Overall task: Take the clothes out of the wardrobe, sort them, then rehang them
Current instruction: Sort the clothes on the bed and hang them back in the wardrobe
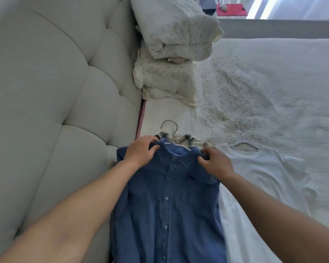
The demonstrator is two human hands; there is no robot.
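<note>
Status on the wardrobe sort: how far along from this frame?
Done: three garments are out and lie on the bed, the white T-shirt and a plaid shirt on hangers. In hand: the left hand and right hand grip the blue denim shirt at its shoulders, atop the plaid shirt. Left: rehanging; the wardrobe is out of view, so what remains inside is unknown.

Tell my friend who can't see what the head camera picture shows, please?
Two bare hands, left hand and right hand, hold the shoulders of a blue denim button-up shirt on a bed with a white ribbed cover. A white T-shirt on a hanger lies beside it, a plaid shirt underneath.
</note>
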